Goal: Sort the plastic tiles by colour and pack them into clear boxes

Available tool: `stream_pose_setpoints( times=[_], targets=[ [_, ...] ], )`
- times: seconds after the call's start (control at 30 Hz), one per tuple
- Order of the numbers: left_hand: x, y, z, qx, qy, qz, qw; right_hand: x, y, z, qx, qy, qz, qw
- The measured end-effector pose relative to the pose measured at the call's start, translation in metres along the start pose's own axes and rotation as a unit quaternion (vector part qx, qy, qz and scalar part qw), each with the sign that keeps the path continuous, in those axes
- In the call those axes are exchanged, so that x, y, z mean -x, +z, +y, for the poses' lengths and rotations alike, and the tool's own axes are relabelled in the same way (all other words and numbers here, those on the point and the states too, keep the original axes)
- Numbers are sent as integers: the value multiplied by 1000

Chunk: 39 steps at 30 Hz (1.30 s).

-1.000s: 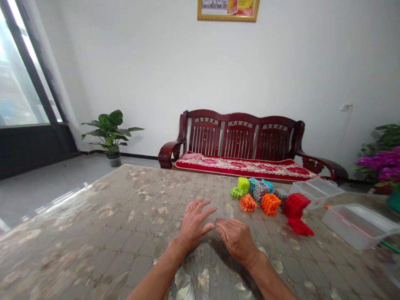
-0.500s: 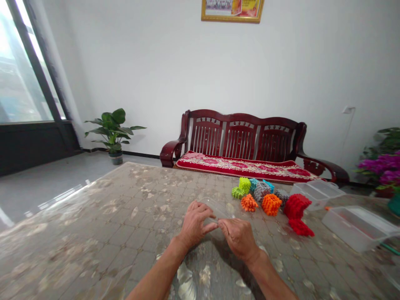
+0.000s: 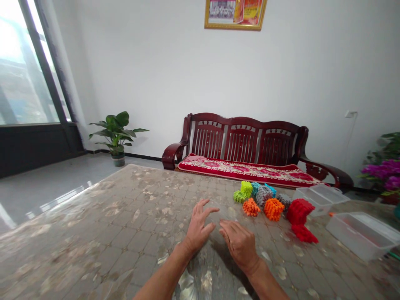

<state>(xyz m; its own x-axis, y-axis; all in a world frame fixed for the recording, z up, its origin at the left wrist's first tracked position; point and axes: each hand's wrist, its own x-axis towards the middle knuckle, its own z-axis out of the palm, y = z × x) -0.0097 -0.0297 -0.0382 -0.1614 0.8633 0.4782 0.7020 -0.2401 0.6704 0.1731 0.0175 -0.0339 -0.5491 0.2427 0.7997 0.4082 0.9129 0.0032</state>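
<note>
Right now, in the head view, your left hand (image 3: 197, 230) is open with its fingers spread, and your right hand (image 3: 239, 243) curves loosely just beside it; you cannot tell whether either grips anything. A thin clear plastic piece (image 3: 218, 212) lies at your fingertips on the mottled glossy tabletop (image 3: 93, 216). It looks flat, but its edges nearly vanish against the pattern, so its outline and long axis are hard to make out. Knobbly orange plastic blocks (image 3: 251, 207) sit to its right.

Left hand (image 3: 198, 229) and right hand (image 3: 240, 243) now wider apart around the clear plastic piece (image 3: 217, 212)
</note>
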Motion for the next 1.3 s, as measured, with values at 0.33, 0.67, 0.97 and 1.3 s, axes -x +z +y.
stream_pose_setpoints(
  times=[0.33, 0.67, 0.97, 1.3],
  targets=[
    [-4, 11, -22, 47, -59, 58, 995, -3, 1, -4, 4, -10, 26, 1000],
    [-5, 12, -3, -73, -58, 84, 992, -6, -2, 21, 22, 83, 99, 991],
    [-1, 12, -3, -119, -91, 27, 988, 15, -19, 69, 58, 156, 56, 984],
    [-4, 6, -11, -37, -207, 31, 977, 67, -69, 66, 45, 103, -121, 986]
  ],
)
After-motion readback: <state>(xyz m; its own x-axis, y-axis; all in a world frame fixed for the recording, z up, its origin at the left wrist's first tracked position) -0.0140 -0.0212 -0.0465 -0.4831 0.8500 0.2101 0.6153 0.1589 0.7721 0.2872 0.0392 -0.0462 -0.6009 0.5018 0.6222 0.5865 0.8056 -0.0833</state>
